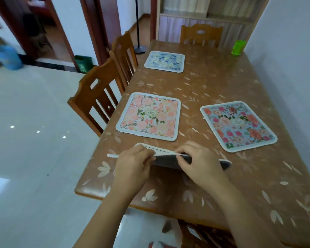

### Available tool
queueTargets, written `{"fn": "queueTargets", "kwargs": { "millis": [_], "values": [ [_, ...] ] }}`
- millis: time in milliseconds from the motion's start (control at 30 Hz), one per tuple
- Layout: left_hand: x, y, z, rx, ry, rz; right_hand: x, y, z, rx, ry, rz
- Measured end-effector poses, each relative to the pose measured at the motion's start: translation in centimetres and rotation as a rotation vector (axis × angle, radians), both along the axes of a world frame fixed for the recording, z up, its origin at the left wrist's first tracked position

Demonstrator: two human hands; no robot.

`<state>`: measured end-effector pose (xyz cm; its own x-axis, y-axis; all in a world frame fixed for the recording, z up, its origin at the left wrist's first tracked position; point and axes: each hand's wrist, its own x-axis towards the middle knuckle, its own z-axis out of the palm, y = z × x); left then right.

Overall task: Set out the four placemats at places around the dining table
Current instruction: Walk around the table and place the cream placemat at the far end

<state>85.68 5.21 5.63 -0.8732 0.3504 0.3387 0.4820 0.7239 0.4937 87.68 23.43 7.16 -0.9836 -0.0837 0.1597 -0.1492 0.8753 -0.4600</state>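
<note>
Fourth placemat [170,159] face hidden, edge-on

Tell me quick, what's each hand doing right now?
Left hand: closed, pinching the near edge of the fourth placemat, which is tilted up off the table.
Right hand: closed on the same placemat edge.
</note>
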Motion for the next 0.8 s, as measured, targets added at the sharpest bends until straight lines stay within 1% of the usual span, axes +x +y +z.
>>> {"fn": "queueTargets", "kwargs": {
  "millis": [133,300,400,533,667,800],
  "values": [
    [0.4,-4.9,1.1,0.000,-0.021,0.172,-1.8,-4.7,1.9,0.015,-0.002,0.152],
    [1.0,-13.8,1.2,0.033,-0.109,0.362,-3.2,-14.1,2.3,0.095,-0.002,0.286],
    [1.9,-20.5,1.0,0.097,-0.154,0.423,-3.7,-21.1,3.1,0.130,0.001,0.385],
    [3.0,-30.5,0.4,0.220,-0.265,0.502,-4.4,-31.3,4.2,0.249,-0.114,0.573],
    [3.6,-38.7,0.0,0.285,-0.280,0.592,-4.6,-39.6,3.5,0.199,-0.081,0.619],
    [3.2,-44.3,-0.9,0.294,-0.303,0.657,-5.6,-45.4,1.7,0.160,-0.099,0.637]
  ]
}}
